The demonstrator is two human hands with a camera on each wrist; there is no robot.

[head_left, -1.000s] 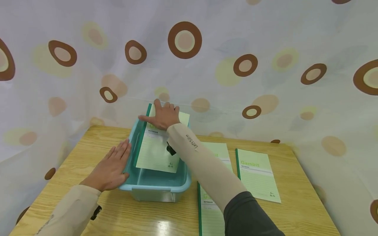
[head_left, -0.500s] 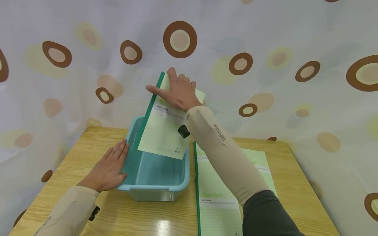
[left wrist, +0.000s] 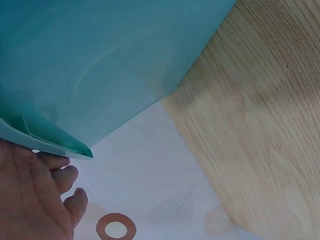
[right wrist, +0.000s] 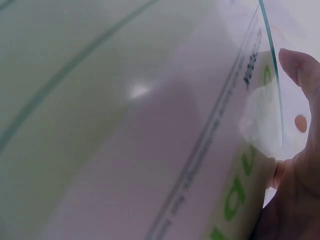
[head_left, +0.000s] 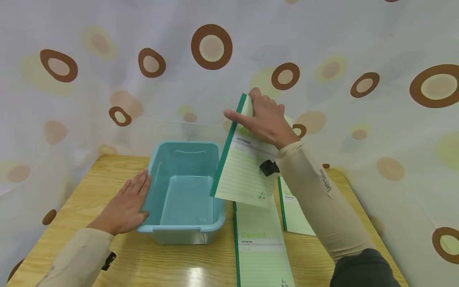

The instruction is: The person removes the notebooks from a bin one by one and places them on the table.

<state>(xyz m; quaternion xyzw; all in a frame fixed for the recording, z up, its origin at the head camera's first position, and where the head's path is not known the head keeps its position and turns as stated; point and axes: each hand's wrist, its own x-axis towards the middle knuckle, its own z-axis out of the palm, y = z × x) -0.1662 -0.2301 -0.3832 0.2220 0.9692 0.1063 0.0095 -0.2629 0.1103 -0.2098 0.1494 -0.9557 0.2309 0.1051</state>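
A pale green notebook with a dark green spine hangs tilted in the air, right of a light blue plastic bin. My right hand grips it near its top edge; some fingertips are hidden behind it. The right wrist view has the notebook's cover close up, beside my right hand. On the bin's left rim my left hand rests with fairly straight fingers. Seen from the left wrist, that hand lies against the rim of the bin.
Below the held notebook, another notebook lies on the wooden table, seemingly overlapping one behind it. A further notebook lies to the right, partly behind my right forearm. A patterned curtain rises behind the table.
My right hand has lifted the notebook up out of the bin and carried it right, over the notebooks on the table. The left hand stays on the bin's rim.
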